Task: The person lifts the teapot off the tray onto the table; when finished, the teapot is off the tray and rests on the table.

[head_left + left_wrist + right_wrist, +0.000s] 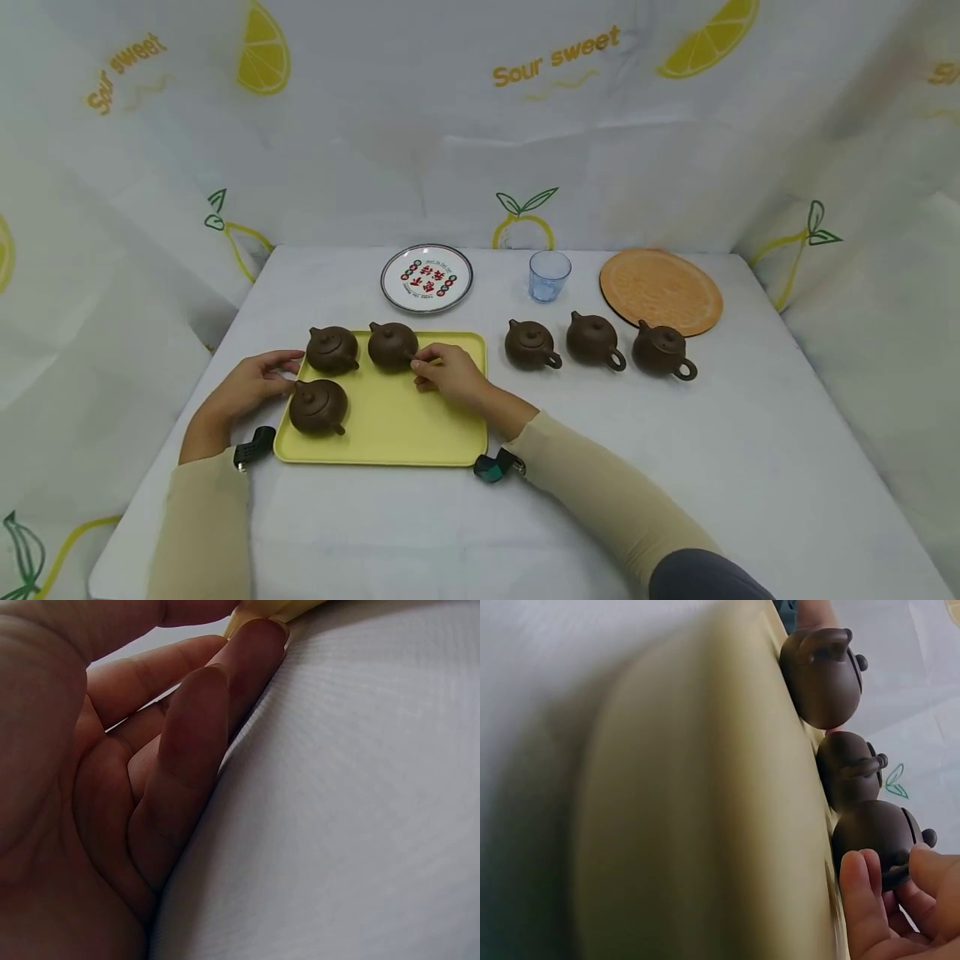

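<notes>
My right hand [453, 375] pinches the handle of a dark brown teapot [392, 346] at the back middle of the yellow tray [405, 425]. In the right wrist view, the thumb and fingers close around that teapot's handle [895, 876]. Two more brown teapots occupy the tray's left side, one at the back [332, 349] and one in front [318, 407]. My left hand [251, 385] is at the tray's left edge, its fingertips against the rim. In the left wrist view, the left fingers [187, 727] are gently bent and rest low along the white cloth.
Right of the tray stand several items: three brown teapots [529, 344] in a row, with a round wooden-looking board [660, 287] behind them and a blue glass [549, 277]. A printed white plate [427, 279] lies behind the tray. White fabric encloses the back and sides.
</notes>
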The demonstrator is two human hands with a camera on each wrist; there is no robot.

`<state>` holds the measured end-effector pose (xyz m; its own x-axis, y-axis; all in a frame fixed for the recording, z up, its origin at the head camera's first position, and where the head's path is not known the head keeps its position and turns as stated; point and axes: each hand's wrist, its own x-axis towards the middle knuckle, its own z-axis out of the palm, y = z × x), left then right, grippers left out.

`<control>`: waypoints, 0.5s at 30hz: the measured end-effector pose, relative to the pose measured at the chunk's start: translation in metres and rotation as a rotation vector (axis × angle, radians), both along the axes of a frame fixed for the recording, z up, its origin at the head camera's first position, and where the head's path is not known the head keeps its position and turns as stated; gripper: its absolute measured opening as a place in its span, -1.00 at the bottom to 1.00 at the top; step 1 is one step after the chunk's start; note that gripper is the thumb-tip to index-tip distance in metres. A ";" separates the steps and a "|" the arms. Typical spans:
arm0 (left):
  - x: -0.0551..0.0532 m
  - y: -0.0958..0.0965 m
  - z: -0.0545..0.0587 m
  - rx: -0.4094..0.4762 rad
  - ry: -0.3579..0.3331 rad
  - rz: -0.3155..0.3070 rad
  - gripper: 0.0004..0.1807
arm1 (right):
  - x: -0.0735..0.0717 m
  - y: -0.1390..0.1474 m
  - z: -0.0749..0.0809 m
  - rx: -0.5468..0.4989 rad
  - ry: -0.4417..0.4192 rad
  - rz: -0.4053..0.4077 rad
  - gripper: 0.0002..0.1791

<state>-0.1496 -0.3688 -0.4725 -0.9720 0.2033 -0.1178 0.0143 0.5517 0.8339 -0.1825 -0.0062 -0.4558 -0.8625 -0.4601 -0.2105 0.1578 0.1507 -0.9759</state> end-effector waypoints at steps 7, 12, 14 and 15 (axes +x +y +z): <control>-0.002 0.002 0.003 0.028 -0.032 0.018 -0.36 | -0.001 0.003 -0.005 0.034 0.033 -0.004 -0.83; -0.002 0.001 0.002 0.018 -0.025 0.012 -0.36 | 0.003 0.004 -0.004 0.052 0.054 0.014 -0.83; -0.002 0.001 0.002 0.017 -0.022 0.009 -0.36 | 0.004 0.005 -0.002 0.049 0.051 0.022 -0.83; -0.002 0.001 0.002 0.019 -0.023 0.008 -0.36 | 0.006 0.006 -0.001 0.045 0.050 0.024 -0.82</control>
